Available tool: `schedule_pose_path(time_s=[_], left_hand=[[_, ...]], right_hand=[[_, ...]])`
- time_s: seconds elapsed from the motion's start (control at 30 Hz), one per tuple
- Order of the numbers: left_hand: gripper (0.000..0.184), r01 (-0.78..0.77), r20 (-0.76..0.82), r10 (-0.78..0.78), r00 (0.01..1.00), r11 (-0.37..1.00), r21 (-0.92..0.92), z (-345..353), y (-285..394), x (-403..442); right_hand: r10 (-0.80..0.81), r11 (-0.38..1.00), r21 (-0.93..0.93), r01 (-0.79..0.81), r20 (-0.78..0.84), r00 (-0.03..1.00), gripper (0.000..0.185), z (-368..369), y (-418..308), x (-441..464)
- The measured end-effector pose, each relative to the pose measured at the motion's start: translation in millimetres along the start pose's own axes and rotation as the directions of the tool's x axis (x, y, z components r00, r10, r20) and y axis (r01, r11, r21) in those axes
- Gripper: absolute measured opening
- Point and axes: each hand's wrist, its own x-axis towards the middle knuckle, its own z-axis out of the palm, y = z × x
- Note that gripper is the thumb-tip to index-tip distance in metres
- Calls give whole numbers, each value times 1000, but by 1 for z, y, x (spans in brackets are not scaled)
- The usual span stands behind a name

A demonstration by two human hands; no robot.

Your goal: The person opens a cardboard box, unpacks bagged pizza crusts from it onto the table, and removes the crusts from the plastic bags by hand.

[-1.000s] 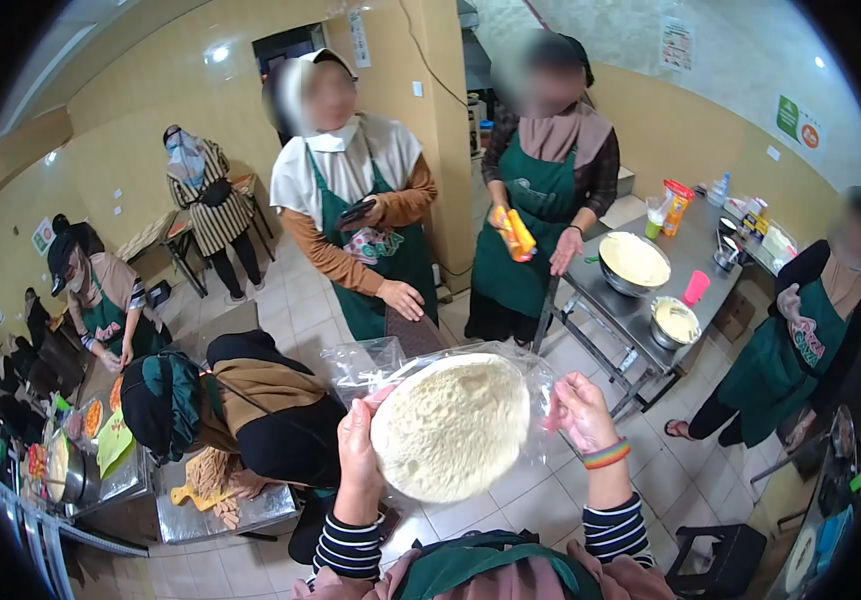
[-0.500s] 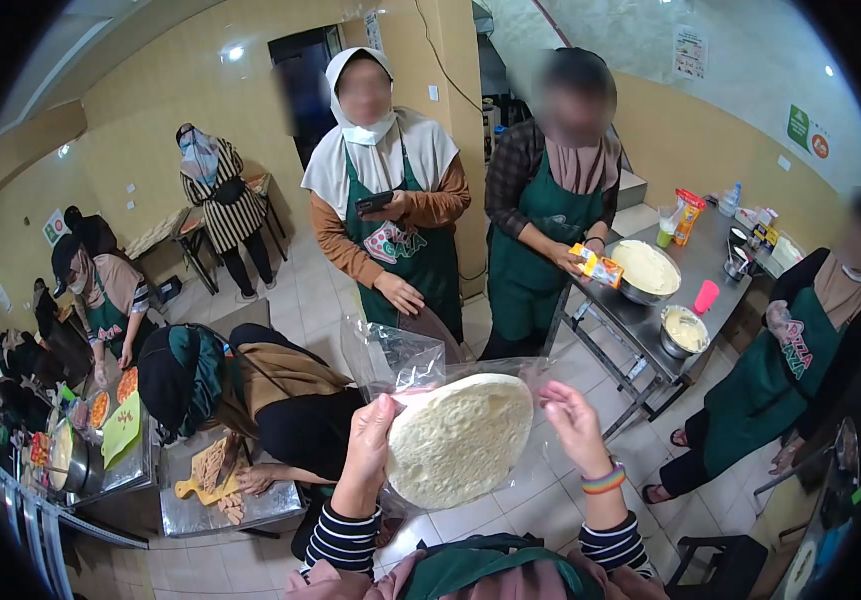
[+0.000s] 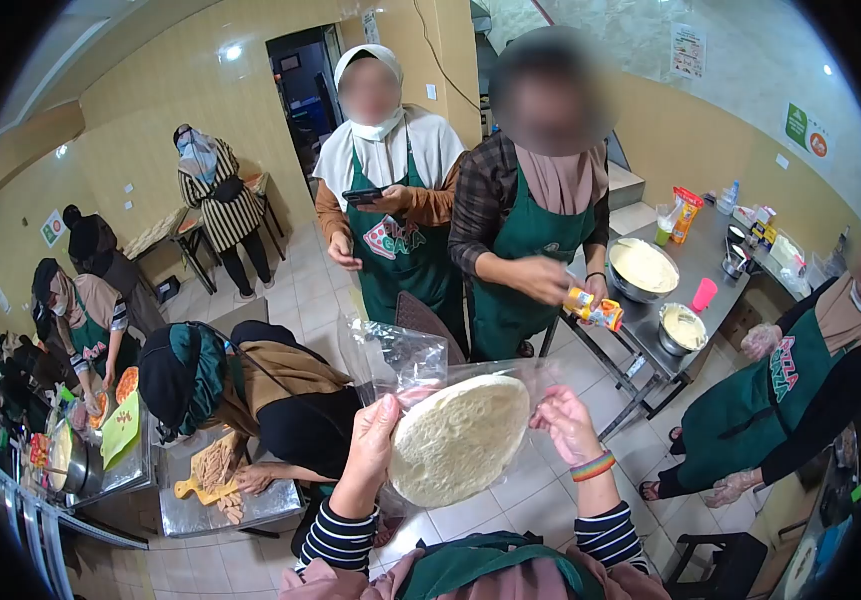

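Observation:
A round, pale pizza crust [image 3: 460, 440] sits inside a clear plastic bag [image 3: 405, 352] in front of my chest. My left hand [image 3: 375, 440] is closed on the crust's left edge through the plastic, thumb in front. At the other side, my right hand [image 3: 565, 428] pinches the bag's right side with its fingers curled in. A rainbow band [image 3: 592, 467] circles that wrist. Loose plastic stands up above the crust on the left.
A steel table [image 3: 640, 330] at right holds a large bowl [image 3: 645, 268], a smaller bowl [image 3: 682, 328] and a pink cup [image 3: 703, 293]. Co-workers in green aprons stand ahead and right. At left, a person bends over a yellow cutting board [image 3: 195, 485]. A black stool [image 3: 715, 565] is lower right.
My right hand's fingers have moved left and curled onto the bag's edge. The co-worker with the yellow packet has leaned nearer, and the one at right has lowered an arm.

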Motion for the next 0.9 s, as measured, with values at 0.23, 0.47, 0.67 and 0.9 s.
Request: schedule_pose_path(time_s=[0.23, 0.47, 0.67, 0.9], left_hand=[[45, 28, -45, -32, 998, 996, -85, 3, 5, 1], [45, 195, 169, -185, 968, 980, -47, 9, -3, 5], [45, 216, 303, -252, 919, 965, 147, 15, -5, 6], [111, 26, 567, -167, 807, 968, 249, 4, -22, 17]], right_hand=[[147, 982, 114, -149, 31, 989, 25, -3, -27, -16], [91, 989, -128, -75, 122, 988, 47, -1, 2, -21], [104, 990, 88, -113, 93, 990, 50, -5, 15, -39], [79, 959, 274, -67, -35, 996, 53, -9, 13, -56]])
